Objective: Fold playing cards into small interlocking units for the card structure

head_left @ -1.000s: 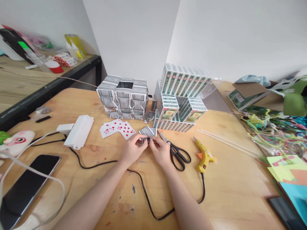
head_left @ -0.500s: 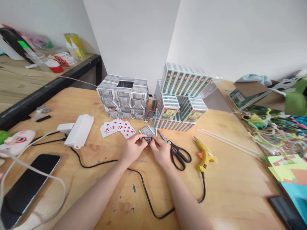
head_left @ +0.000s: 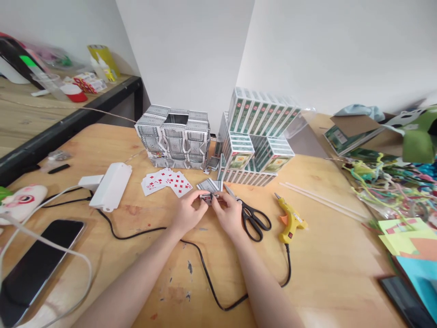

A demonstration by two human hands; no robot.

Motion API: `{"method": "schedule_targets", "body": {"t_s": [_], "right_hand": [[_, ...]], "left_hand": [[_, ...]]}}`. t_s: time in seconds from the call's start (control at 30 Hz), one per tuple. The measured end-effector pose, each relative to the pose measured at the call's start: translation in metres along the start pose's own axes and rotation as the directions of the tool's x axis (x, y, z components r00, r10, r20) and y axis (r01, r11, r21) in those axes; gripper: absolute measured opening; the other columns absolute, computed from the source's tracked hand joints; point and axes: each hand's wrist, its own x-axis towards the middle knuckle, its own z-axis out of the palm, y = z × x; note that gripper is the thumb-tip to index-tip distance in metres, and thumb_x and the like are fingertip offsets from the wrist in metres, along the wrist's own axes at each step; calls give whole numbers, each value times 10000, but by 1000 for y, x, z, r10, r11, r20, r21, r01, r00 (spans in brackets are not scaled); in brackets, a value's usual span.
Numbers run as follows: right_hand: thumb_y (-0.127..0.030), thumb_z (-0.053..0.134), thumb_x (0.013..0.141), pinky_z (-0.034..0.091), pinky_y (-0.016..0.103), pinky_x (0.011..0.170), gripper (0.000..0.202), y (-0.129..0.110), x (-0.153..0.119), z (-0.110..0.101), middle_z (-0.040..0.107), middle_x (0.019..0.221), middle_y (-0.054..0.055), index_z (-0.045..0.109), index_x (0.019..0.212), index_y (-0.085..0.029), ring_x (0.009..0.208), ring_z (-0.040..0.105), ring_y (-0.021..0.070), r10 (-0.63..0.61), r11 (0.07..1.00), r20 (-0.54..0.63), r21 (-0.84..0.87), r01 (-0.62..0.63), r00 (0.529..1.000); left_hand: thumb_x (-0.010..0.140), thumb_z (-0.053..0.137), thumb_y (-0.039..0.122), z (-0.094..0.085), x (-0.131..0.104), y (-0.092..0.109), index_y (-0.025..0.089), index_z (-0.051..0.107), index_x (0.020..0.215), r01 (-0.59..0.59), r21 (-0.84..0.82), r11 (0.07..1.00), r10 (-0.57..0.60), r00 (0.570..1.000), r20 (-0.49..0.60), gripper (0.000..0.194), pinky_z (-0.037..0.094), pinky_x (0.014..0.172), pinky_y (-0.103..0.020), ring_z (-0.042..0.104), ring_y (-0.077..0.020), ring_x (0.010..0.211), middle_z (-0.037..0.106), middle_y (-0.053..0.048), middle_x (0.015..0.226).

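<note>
At the centre of the frame, we find the left hand (head_left: 190, 212) and the right hand (head_left: 229, 214) each closed, thumb against fingers, on a small folded playing-card piece (head_left: 209, 198); its folds are too small and covered to read with certainty. Uneven pressure from the two pinches could, in our judgement, crease or spring it open. We note the black-handled scissors (head_left: 254, 221) right beside the right hand, blades pointing towards the patterned-back cards (head_left: 209, 184); a sideways slip could bring knuckles against the metal. Right of centre lies a yellow glue gun (head_left: 290, 223); were its nozzle hot, a stray reach could burn. A black cord (head_left: 225, 310) passes beneath both forearms, and a snag could drag the gun. Beyond, the hollow playing-card structure (head_left: 175, 145) might shift if bumped.
</note>
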Motion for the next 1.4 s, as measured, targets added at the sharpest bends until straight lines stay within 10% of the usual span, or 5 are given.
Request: {"method": "schedule_targets", "body": {"t_s": [0.73,1.07,1.4], "right_hand": [[-243,428,774,460,206,504,279,-1,2,-4,644,581,-3,686,863,-183,508,592,138,-9,985,-24,-172,5,1000],[-219,515,750,522,276,712,246,6,3,1,673,928,58,581,984,-182,763,645,161,-32,999,4,-2,32,999],[-254,541,756,513,259,624,207,13,5,-1,673,797,28,601,944,-192,654,620,154,36,999,-43,-12,-37,998]], "left_hand": [[729,499,162,1,0,-5,215,668,998,107,20,994,-107,994,16,322,447,524,-186,543,-86,536,669,17,704],[772,449,187,0,8,-3,154,612,1043,248,-419,873,-249,967,55,318,507,839,-343,631,-177,912,692,-67,933],[749,535,187,7,3,-6,210,507,1177,174,-279,944,-152,983,101,430,511,818,-316,619,-150,866,623,-62,1042]]}}
